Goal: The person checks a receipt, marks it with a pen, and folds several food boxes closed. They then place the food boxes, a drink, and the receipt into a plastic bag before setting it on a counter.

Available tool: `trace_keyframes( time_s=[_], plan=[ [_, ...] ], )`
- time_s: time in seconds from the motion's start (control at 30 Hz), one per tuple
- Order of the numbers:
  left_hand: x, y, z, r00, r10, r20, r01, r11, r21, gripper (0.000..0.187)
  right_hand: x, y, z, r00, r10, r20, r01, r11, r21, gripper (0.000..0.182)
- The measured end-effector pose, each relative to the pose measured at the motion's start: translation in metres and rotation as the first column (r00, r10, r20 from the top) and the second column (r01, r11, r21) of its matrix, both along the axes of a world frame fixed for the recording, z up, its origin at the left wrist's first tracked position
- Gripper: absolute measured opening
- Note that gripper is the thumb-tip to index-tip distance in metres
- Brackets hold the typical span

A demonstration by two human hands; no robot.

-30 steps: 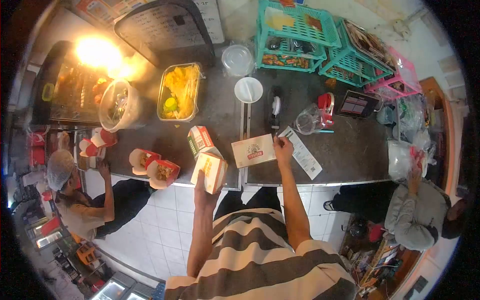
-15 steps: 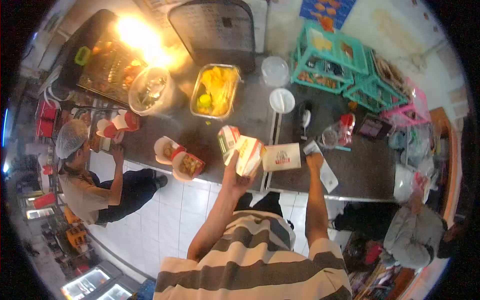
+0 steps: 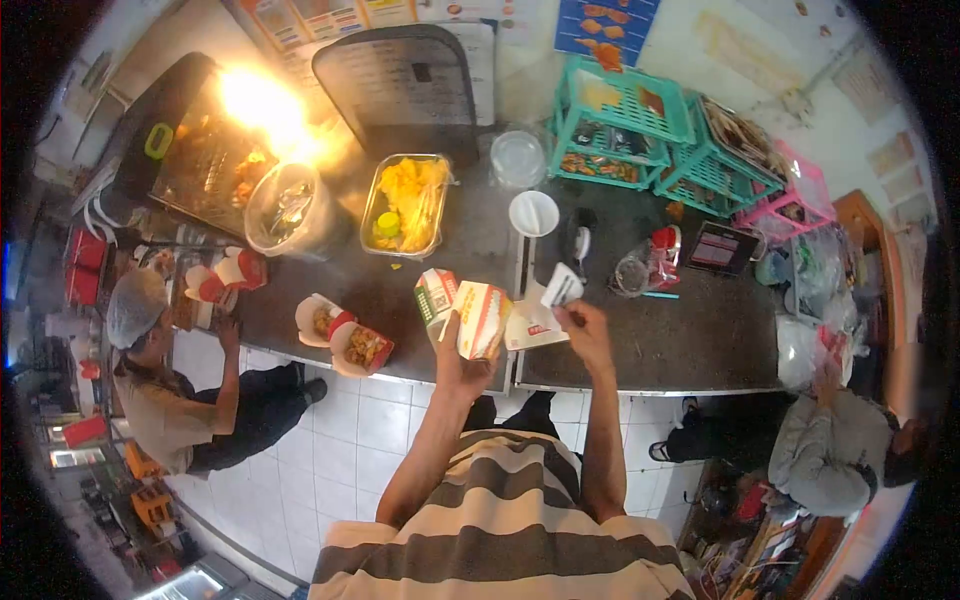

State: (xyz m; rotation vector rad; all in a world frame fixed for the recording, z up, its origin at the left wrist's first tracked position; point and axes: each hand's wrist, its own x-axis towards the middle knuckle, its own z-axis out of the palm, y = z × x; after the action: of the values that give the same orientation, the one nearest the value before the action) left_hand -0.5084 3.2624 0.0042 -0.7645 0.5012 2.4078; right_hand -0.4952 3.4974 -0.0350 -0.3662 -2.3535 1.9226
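Note:
My left hand (image 3: 462,368) is wrapped around a white, yellow and red paper food box (image 3: 482,312) at the counter's front edge. A second, green-and-red printed box (image 3: 434,300) stands against its left side. My right hand (image 3: 588,335) pinches a small white printed slip (image 3: 562,286), held up above a flat whitish paper packet (image 3: 532,328) with red print. That packet lies on the counter just right of the box, partly behind my right fingers. Two open takeaway boxes (image 3: 363,350) with fried pieces inside sit to the left of my left hand.
A foil tray (image 3: 443,232) of yellow food, a white tub (image 3: 262,222) and round lids (image 3: 534,214) stand farther back. Teal baskets (image 3: 620,120) and a tablet (image 3: 720,248) are at right. Co-workers stand at left (image 3: 165,390) and right (image 3: 830,450).
My right hand has moved left and lifted the white slip off the counter at right, bringing it over the paper packet. My left hand keeps its hold on the food box.

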Motion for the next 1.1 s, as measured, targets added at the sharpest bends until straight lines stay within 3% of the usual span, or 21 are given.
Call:
trace_keyframes(
  time_s=[0.07, 0.2, 0.27, 0.33, 0.37, 0.4, 0.43, 0.47, 0.53, 0.6, 0.63, 0.67, 0.77, 0.83, 0.93, 1.07, 1.1],
  plan=[
    [0.003, 0.006, 0.003, 0.997, 0.072, 0.010, -0.073, 0.994, 0.085, 0.053, 0.003, 0.001, -0.033, 0.996, 0.079, 0.035, -0.082, 0.994, 0.077, 0.016],
    [-0.005, 0.029, 0.012, 0.993, -0.003, -0.118, 0.008, 0.999, 0.039, 0.054, 0.019, -0.016, -0.057, 0.985, 0.154, 0.079, -0.167, 0.964, 0.208, 0.017],
    [-0.013, 0.039, -0.014, 0.997, -0.011, -0.080, 0.018, 0.997, 0.079, 0.053, 0.029, -0.022, -0.072, 0.973, 0.214, 0.081, -0.224, 0.965, 0.134, 0.016],
    [-0.024, 0.053, -0.039, 0.987, -0.083, -0.136, 0.105, 0.982, 0.157, 0.053, 0.040, -0.021, -0.097, 0.978, 0.209, -0.003, -0.204, 0.958, 0.199, 0.011],
    [-0.027, 0.058, -0.057, 0.995, -0.056, -0.085, 0.061, 0.997, 0.054, 0.052, 0.046, -0.018, -0.114, 0.986, 0.164, 0.027, -0.165, 0.982, 0.088, 0.010],
    [-0.029, 0.059, -0.079, 0.994, -0.063, -0.091, 0.068, 0.996, 0.056, 0.052, 0.050, -0.015, -0.122, 0.991, 0.121, 0.058, -0.120, 0.993, -0.023, 0.009],
    [-0.029, 0.056, -0.102, 0.993, -0.012, -0.119, 0.031, 0.987, 0.157, 0.052, 0.055, -0.014, -0.108, 0.998, 0.058, 0.003, -0.056, 0.981, -0.186, 0.014],
    [-0.029, 0.054, -0.118, 0.990, 0.039, -0.138, -0.003, 0.966, 0.257, 0.052, 0.059, -0.010, -0.108, 0.999, 0.047, -0.001, -0.047, 0.982, -0.185, 0.014],
    [-0.030, 0.059, -0.133, 0.995, 0.090, -0.040, -0.075, 0.953, 0.294, 0.051, 0.068, 0.000, -0.112, 0.958, -0.023, 0.285, 0.085, 0.975, -0.206, 0.021],
    [-0.031, 0.067, -0.153, 0.997, -0.013, -0.078, 0.024, 0.989, 0.144, 0.047, 0.076, 0.009, -0.116, 0.952, -0.033, 0.305, 0.113, 0.963, -0.246, 0.022],
    [-0.031, 0.072, -0.153, 0.991, -0.076, -0.111, 0.073, 0.997, -0.030, 0.046, 0.080, 0.013, -0.117, 0.946, -0.030, 0.322, 0.127, 0.950, -0.285, 0.024],
    [-0.031, 0.080, -0.152, 0.991, -0.079, -0.107, 0.076, 0.997, -0.027, 0.046, 0.083, 0.017, -0.117, 0.945, -0.035, 0.326, 0.132, 0.951, -0.281, 0.024],
    [-0.028, 0.102, -0.155, 0.977, -0.046, -0.210, 0.021, 0.992, -0.121, 0.042, 0.098, 0.026, -0.132, 0.888, -0.085, 0.451, 0.198, 0.958, -0.208, 0.023],
    [-0.027, 0.104, -0.160, 0.972, -0.049, -0.229, 0.018, 0.990, -0.139, 0.041, 0.125, 0.044, -0.160, 0.936, -0.182, 0.301, 0.161, 0.983, 0.093, 0.022],
    [-0.027, 0.106, -0.162, 0.969, -0.046, -0.244, 0.007, 0.987, -0.161, 0.039, 0.168, 0.081, -0.182, 0.920, -0.203, 0.335, 0.143, 0.970, 0.195, 0.021],
    [-0.028, 0.104, -0.151, 0.978, -0.016, -0.209, -0.013, 0.991, -0.135, 0.043, 0.207, 0.121, -0.099, 0.883, -0.215, 0.418, 0.057, 0.932, 0.358, 0.025],
    [-0.030, 0.103, -0.140, 0.990, -0.026, -0.140, 0.006, 0.990, -0.139, 0.036, 0.214, 0.130, -0.094, 0.902, -0.214, 0.375, 0.067, 0.928, 0.367, 0.027]
  ],
)
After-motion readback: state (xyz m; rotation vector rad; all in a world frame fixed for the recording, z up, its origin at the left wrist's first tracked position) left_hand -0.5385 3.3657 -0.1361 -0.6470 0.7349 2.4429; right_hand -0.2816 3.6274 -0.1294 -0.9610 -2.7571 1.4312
